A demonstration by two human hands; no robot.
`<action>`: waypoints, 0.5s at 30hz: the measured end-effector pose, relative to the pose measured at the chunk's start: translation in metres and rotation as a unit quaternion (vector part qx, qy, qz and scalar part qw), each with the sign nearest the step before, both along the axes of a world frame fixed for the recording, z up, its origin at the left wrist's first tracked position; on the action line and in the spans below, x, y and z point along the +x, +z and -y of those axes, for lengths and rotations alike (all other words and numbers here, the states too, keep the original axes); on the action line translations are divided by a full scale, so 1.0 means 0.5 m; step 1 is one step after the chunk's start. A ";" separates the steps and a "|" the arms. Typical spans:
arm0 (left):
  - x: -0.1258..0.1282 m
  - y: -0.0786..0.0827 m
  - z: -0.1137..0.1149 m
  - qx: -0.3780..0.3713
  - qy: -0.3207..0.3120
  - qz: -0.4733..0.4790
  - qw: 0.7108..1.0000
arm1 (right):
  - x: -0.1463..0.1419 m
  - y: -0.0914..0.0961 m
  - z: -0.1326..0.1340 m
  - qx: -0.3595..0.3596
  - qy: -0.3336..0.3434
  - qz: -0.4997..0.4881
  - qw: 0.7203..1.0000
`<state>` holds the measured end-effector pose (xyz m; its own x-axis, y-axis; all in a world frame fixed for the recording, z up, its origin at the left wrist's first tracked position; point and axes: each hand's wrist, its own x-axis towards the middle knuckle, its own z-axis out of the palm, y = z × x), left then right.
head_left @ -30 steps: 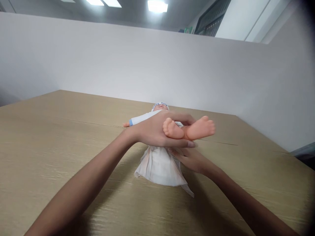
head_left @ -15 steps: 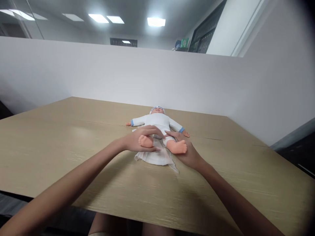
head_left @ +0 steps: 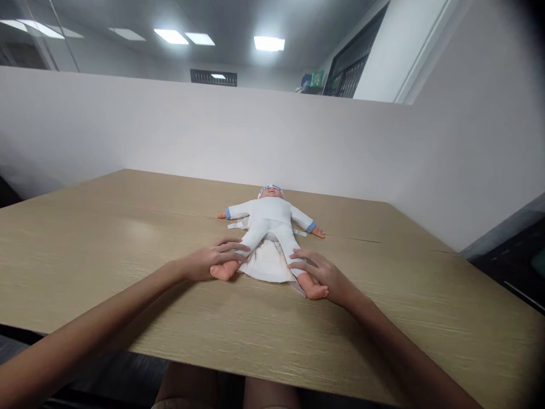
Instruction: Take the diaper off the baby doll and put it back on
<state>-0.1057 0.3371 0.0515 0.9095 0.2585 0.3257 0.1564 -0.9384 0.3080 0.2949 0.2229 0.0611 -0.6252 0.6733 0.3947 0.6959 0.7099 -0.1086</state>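
A baby doll (head_left: 270, 209) in white clothes with blue cuffs lies on its back, arms spread and legs apart, its feet towards me. Under its hips is an open white diaper (head_left: 268, 262); its front part lies flat between the legs. Pale fastening tabs (head_left: 235, 225) stick out at the doll's waist. My left hand (head_left: 213, 258) is closed around the lower leg at left, fingers over the top. Around the other lower leg, my right hand (head_left: 326, 272) is closed in the same way. Both thumbs are mostly hidden.
The doll lies on a wide wood-coloured table (head_left: 179, 324), whose front edge is just before my legs. A white partition wall (head_left: 204, 130) rises behind it, with glass above. A dark object (head_left: 511, 255) stands beyond the right edge.
My hands have moved apart and lower, bringing the doll's raised legs down and spreading them. More of the diaper and its tabs now shows.
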 end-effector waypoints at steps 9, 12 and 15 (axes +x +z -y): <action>0.001 0.014 0.009 0.006 -0.014 -0.017 1.000 | 0.002 0.000 0.004 -0.004 -0.019 0.007 1.000; 0.003 0.019 0.009 0.019 -0.012 -0.035 0.999 | -0.003 0.001 0.007 -0.002 -0.020 0.011 1.000; 0.006 0.018 0.005 0.034 -0.015 -0.051 0.998 | -0.003 0.000 0.009 -0.011 -0.020 0.002 1.000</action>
<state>-0.1028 0.3347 0.0604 0.9458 0.2100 0.2476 0.1541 -0.9617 0.2268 0.2935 0.2183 0.0613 -0.5990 0.7064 0.3771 0.7241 0.6789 -0.1217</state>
